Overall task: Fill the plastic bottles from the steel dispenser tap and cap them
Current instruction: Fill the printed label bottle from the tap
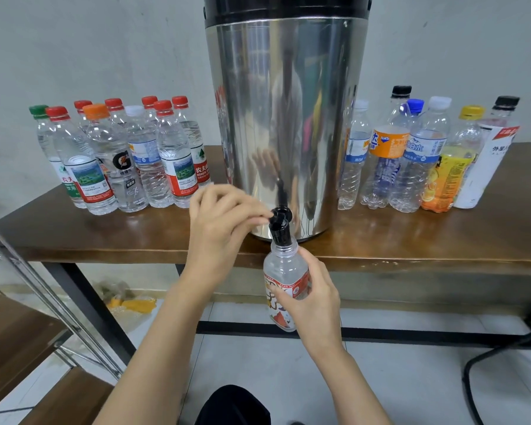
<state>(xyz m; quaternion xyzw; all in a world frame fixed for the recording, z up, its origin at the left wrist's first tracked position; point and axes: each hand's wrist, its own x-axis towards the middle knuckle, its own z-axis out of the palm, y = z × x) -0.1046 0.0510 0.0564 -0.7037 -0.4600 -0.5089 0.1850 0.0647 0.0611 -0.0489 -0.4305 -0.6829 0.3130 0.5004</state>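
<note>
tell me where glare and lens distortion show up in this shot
head view: bright vertical glare streaks and a smeared reflection on the steel dispenser; wide-angle bend leans the white-labelled bottle at far right outward; soft even light, faint shadows; left hand on the tap and right hand round the held bottle look fairly sharp.

Front: bare strips of brown wooden counter (411, 237) on either side of the tall shiny steel dispenser (285, 118).
Left: packed clear red-capped plastic bottles (120, 161) block the back.
Right: a row of mixed plastic bottles (411, 161) blocks the back.
Below edge: open space above the pale tiled floor (380, 378).
</note>
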